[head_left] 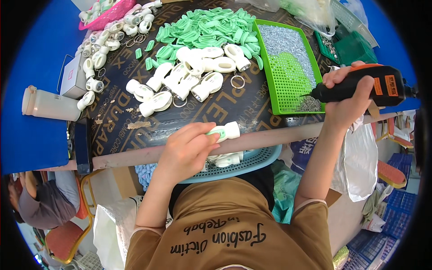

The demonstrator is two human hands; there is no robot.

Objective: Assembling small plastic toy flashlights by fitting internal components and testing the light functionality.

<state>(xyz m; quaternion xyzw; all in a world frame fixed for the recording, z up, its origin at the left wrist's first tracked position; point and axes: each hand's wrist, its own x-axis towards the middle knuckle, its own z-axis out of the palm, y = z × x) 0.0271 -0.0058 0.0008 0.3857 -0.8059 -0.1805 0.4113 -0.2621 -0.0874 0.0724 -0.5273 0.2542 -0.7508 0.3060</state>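
Note:
My left hand (186, 148) is closed around a small white keychain flashlight (231, 130) with a light green inset on its side, held at the table's front edge. In my right hand (339, 110) is a black electric screwdriver (348, 85) with orange patches, its thin bit pointing left. That bit is over the front part of a bright green perforated tray (275, 105), where small dark screws (309, 105) lie; I cannot tell whether it touches them. Silvery small screws (285, 40) fill the tray's far part. Several white flashlights (193, 60) lie piled on the table ahead of my left hand.
Light green plastic pieces (211, 27) form a heap behind the flashlights. At the left stand a white jar (49, 104), a small white box (74, 76) and a pink basket (112, 15). A blue-grey basket (265, 158) with flashlights sits at my lap. Another person (45, 202) is at lower left.

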